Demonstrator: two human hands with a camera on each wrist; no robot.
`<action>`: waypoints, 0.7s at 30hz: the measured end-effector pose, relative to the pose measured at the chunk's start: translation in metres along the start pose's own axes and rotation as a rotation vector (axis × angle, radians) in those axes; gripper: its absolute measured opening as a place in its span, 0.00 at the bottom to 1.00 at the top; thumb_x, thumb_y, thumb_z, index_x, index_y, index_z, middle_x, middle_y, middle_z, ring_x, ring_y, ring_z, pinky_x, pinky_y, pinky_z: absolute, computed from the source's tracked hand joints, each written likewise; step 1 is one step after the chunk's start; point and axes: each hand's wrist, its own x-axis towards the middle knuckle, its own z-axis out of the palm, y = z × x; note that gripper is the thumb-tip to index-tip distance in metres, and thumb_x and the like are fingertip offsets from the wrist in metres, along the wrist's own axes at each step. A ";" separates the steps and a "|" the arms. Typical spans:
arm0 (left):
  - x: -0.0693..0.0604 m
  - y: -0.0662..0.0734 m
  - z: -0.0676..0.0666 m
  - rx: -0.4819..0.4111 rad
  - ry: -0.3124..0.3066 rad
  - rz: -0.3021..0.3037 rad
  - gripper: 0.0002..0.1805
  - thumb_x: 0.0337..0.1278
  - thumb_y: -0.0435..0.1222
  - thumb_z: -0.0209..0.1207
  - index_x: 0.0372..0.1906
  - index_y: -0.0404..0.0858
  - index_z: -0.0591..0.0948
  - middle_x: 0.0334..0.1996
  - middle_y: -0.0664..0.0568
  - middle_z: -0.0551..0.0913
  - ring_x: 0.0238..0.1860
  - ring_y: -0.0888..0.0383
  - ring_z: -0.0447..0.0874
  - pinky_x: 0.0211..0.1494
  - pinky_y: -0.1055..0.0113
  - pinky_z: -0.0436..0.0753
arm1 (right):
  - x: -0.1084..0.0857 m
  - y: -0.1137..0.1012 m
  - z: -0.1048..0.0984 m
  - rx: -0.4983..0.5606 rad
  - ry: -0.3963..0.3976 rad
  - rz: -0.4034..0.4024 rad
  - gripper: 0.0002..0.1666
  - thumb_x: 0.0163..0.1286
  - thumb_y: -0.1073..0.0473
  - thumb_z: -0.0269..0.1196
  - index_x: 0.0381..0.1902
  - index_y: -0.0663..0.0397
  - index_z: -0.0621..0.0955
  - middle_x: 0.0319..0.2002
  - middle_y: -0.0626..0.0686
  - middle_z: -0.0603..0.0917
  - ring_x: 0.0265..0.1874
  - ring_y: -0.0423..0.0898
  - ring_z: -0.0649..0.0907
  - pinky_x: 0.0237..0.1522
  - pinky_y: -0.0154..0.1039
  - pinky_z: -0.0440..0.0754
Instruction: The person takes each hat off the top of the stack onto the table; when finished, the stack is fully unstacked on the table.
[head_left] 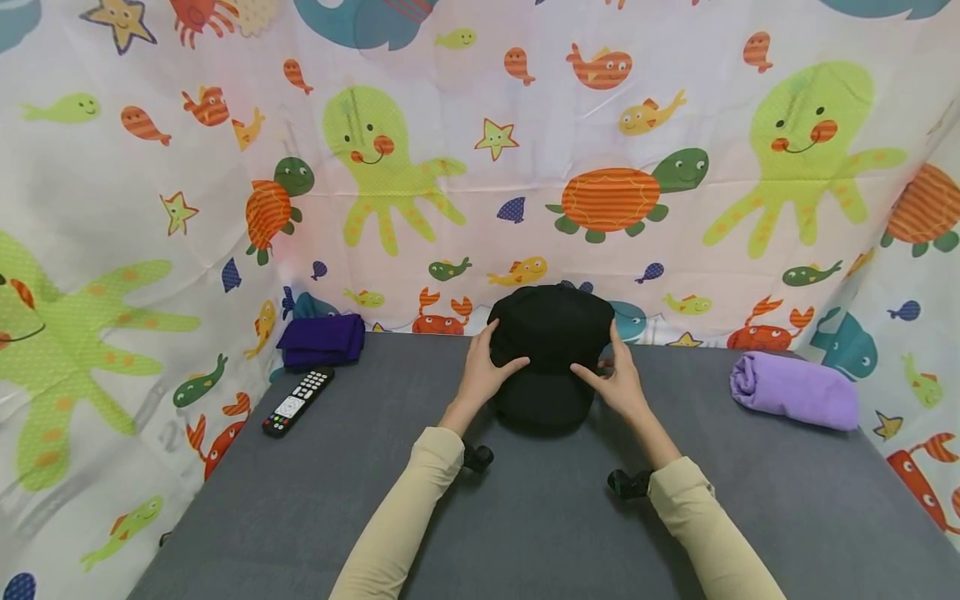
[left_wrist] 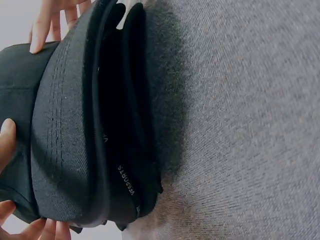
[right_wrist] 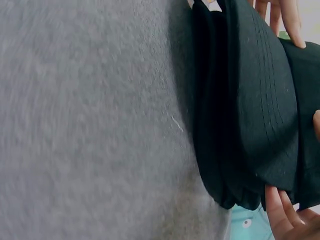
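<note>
A black cap (head_left: 551, 329) with a stitched brim (left_wrist: 62, 135) is between both hands at the table's far middle. Beneath the brim in the left wrist view lies more black fabric with small white lettering, like a second cap. My left hand (head_left: 482, 372) grips the cap's left side, thumb on the front and fingers around the edge. On the opposite side my right hand (head_left: 619, 379) holds it likewise, its fingertips under the brim edge (right_wrist: 267, 110) in the right wrist view.
A folded dark purple cloth (head_left: 322, 340) and a black remote (head_left: 298, 402) lie at the left. At the right is a rolled lilac towel (head_left: 795, 390). A patterned curtain (head_left: 480, 192) rises behind the grey table (head_left: 525, 533).
</note>
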 end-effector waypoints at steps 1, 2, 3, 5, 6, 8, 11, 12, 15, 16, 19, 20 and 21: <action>-0.001 0.001 0.000 -0.005 0.001 -0.001 0.49 0.45 0.54 0.66 0.71 0.48 0.55 0.67 0.45 0.59 0.61 0.48 0.67 0.60 0.55 0.72 | 0.000 -0.001 0.001 0.000 0.008 0.002 0.60 0.59 0.45 0.65 0.73 0.39 0.36 0.70 0.62 0.52 0.40 0.53 0.74 0.33 0.39 0.75; -0.001 0.001 -0.001 -0.009 0.002 -0.002 0.49 0.45 0.54 0.66 0.71 0.48 0.55 0.67 0.45 0.60 0.61 0.48 0.67 0.60 0.54 0.72 | -0.001 -0.001 0.002 -0.004 0.012 0.002 0.60 0.59 0.45 0.65 0.73 0.40 0.36 0.70 0.62 0.51 0.42 0.53 0.74 0.33 0.38 0.75; -0.002 0.002 -0.001 -0.010 0.002 -0.003 0.49 0.45 0.54 0.66 0.71 0.48 0.55 0.67 0.45 0.60 0.60 0.48 0.68 0.60 0.54 0.72 | -0.001 -0.002 0.002 -0.005 0.018 0.004 0.60 0.59 0.45 0.65 0.73 0.40 0.36 0.70 0.61 0.51 0.43 0.53 0.74 0.33 0.38 0.75; -0.004 0.003 -0.002 -0.016 0.000 -0.009 0.49 0.45 0.54 0.66 0.71 0.48 0.55 0.67 0.45 0.60 0.60 0.48 0.68 0.59 0.55 0.72 | -0.002 -0.004 0.003 -0.006 0.030 0.005 0.60 0.59 0.45 0.65 0.73 0.39 0.37 0.70 0.60 0.51 0.45 0.53 0.74 0.34 0.39 0.75; -0.005 0.004 -0.002 -0.016 -0.001 -0.013 0.49 0.45 0.54 0.66 0.71 0.48 0.55 0.67 0.45 0.60 0.60 0.48 0.68 0.59 0.55 0.72 | -0.003 -0.005 0.003 -0.005 0.033 0.001 0.60 0.59 0.45 0.65 0.73 0.38 0.37 0.70 0.60 0.52 0.45 0.54 0.74 0.34 0.39 0.75; -0.006 0.005 -0.003 -0.020 -0.001 -0.019 0.49 0.45 0.54 0.66 0.71 0.49 0.55 0.66 0.45 0.60 0.59 0.48 0.69 0.59 0.56 0.73 | -0.004 -0.007 0.002 0.003 0.040 -0.009 0.59 0.59 0.46 0.66 0.73 0.35 0.37 0.70 0.60 0.52 0.45 0.54 0.73 0.34 0.39 0.75; -0.007 0.006 -0.003 -0.019 0.004 -0.026 0.49 0.44 0.55 0.66 0.71 0.50 0.55 0.66 0.45 0.61 0.57 0.48 0.70 0.57 0.55 0.74 | -0.007 -0.011 0.000 0.009 0.059 -0.020 0.59 0.59 0.47 0.66 0.72 0.33 0.38 0.70 0.60 0.53 0.44 0.53 0.73 0.33 0.36 0.74; -0.008 0.006 -0.003 -0.017 0.007 -0.027 0.49 0.44 0.56 0.66 0.71 0.51 0.56 0.65 0.46 0.61 0.56 0.49 0.71 0.57 0.55 0.74 | -0.008 -0.012 -0.001 0.009 0.067 -0.022 0.58 0.59 0.47 0.66 0.73 0.33 0.39 0.69 0.60 0.53 0.44 0.52 0.73 0.33 0.35 0.74; -0.010 0.007 -0.005 -0.012 0.021 -0.028 0.49 0.42 0.57 0.66 0.71 0.51 0.56 0.64 0.46 0.63 0.52 0.50 0.72 0.53 0.55 0.75 | -0.012 -0.017 -0.003 0.023 0.092 -0.021 0.58 0.58 0.47 0.67 0.73 0.33 0.41 0.69 0.60 0.55 0.44 0.51 0.73 0.31 0.31 0.74; -0.011 0.007 -0.006 -0.010 0.024 -0.029 0.49 0.42 0.57 0.66 0.71 0.52 0.57 0.63 0.46 0.64 0.50 0.50 0.72 0.52 0.55 0.76 | -0.013 -0.019 -0.003 0.027 0.099 -0.021 0.58 0.58 0.47 0.67 0.73 0.34 0.42 0.68 0.60 0.55 0.43 0.51 0.73 0.30 0.30 0.73; -0.015 0.009 -0.010 -0.013 0.032 -0.030 0.50 0.41 0.58 0.67 0.70 0.51 0.57 0.61 0.45 0.65 0.47 0.51 0.72 0.48 0.56 0.77 | -0.017 -0.024 -0.003 0.046 0.121 -0.027 0.57 0.57 0.49 0.68 0.73 0.36 0.45 0.67 0.60 0.57 0.42 0.52 0.74 0.28 0.28 0.72; -0.016 0.009 -0.011 -0.012 0.032 -0.032 0.50 0.41 0.58 0.66 0.70 0.52 0.57 0.61 0.45 0.65 0.47 0.51 0.72 0.47 0.57 0.77 | -0.018 -0.025 -0.003 0.049 0.128 -0.031 0.57 0.57 0.49 0.68 0.73 0.37 0.46 0.67 0.60 0.58 0.42 0.52 0.74 0.28 0.28 0.72; -0.018 0.010 -0.013 -0.012 0.033 -0.033 0.50 0.41 0.58 0.66 0.70 0.52 0.57 0.61 0.45 0.65 0.46 0.52 0.72 0.46 0.57 0.77 | -0.019 -0.027 -0.003 0.050 0.134 -0.038 0.57 0.56 0.50 0.69 0.73 0.37 0.46 0.67 0.60 0.58 0.42 0.53 0.74 0.28 0.27 0.72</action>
